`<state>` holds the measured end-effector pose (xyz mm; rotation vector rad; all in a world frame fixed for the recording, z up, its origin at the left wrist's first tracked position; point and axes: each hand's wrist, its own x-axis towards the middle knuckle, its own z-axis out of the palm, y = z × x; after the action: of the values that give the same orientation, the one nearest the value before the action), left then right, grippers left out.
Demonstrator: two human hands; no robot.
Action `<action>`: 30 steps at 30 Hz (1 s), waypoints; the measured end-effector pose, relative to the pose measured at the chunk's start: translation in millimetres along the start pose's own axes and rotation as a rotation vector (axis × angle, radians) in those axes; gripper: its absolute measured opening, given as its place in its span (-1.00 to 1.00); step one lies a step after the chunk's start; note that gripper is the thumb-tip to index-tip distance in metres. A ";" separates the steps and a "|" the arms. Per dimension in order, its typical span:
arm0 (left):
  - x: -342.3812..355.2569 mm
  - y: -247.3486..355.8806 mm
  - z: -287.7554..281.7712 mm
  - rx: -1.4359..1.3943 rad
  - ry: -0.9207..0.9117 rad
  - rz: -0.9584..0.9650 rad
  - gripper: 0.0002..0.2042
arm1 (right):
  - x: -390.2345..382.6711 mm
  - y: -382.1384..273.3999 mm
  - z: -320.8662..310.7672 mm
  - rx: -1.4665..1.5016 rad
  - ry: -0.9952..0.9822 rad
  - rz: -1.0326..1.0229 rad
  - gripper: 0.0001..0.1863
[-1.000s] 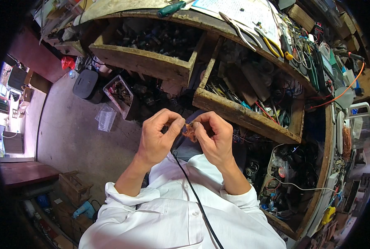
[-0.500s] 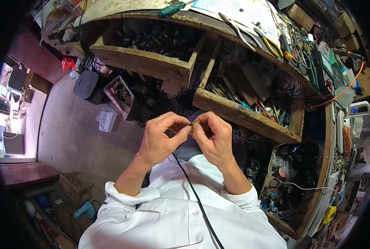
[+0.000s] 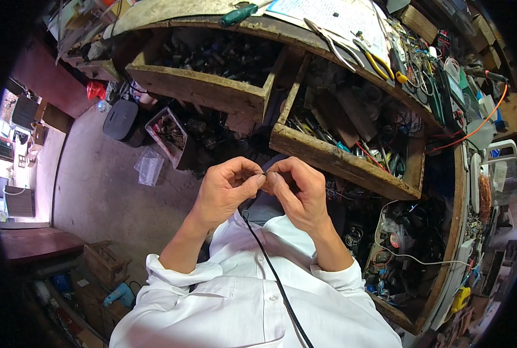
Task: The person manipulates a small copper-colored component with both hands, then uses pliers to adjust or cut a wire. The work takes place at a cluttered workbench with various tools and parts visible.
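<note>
My left hand (image 3: 226, 188) and my right hand (image 3: 299, 188) meet in front of my chest, thumbs and forefingers pinched together. Between their tips is a tiny dark piece, mostly covered by the fingers and too small to name. Both hands are closed on it or right around it. Below them a black cord (image 3: 270, 264) hangs down over my white shirt (image 3: 241, 307); it does not touch the fingers. Beyond my hands stands an open wooden drawer (image 3: 345, 165) holding screwdrivers and other hand tools.
A second open drawer (image 3: 197, 90) of dark small parts is at the upper left. On the bench lie a green-handled screwdriver (image 3: 238, 15), pliers (image 3: 332, 43) and yellow-handled pliers (image 3: 374, 61). A box of scraps (image 3: 168, 136) sits on the floor. At right, a lower drawer holds cables (image 3: 406, 243).
The fingertips have shifted slightly around the tiny piece, and less of it shows now. Both hands stay in nearly the same place.
</note>
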<state>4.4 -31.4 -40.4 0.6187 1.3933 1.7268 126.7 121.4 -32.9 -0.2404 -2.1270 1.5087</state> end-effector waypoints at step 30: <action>0.6 4.7 2.3 -0.038 -0.011 0.003 -0.92 | -4.2 7.0 -7.1 0.513 -0.224 0.358 -0.89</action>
<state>4.5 -29.9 -35.4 0.6084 1.3496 1.7459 132.8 128.1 -38.8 -0.2844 -1.8346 2.3263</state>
